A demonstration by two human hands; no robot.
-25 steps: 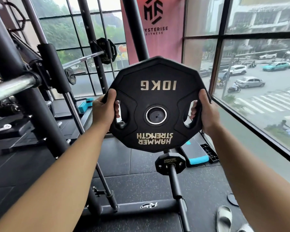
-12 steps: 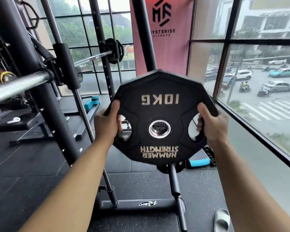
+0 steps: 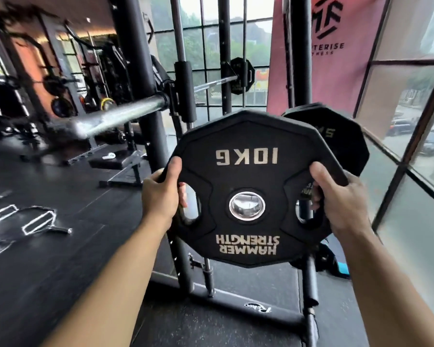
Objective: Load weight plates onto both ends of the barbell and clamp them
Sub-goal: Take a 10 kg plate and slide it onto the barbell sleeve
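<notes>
I hold a black 10KG Hammer Strength weight plate [image 3: 246, 136] upright in front of me, its lettering upside down. My left hand [image 3: 161, 194] grips its left handle slot and my right hand [image 3: 341, 201] grips its right slot. The chrome barbell sleeve [image 3: 120, 113] juts toward me at the upper left, bare, up and left of the plate. Farther along the bar, a black plate [image 3: 241, 73] sits on the far end. Behind my plate another black plate [image 3: 341, 131] hangs on a storage peg.
Black rack uprights [image 3: 140, 58] and the base frame [image 3: 236, 304] stand right ahead. A bench [image 3: 118, 161] and a white-edged handle bar [image 3: 35, 221] lie on the dark floor at left. Windows [image 3: 411, 146] run along the right, with a blue step [image 3: 341, 266] below.
The view has swung left and the plate has dropped lower in it. The barbell sleeve now shows nearer the middle, and a stored plate has come into view behind mine. Both grips are unchanged.
</notes>
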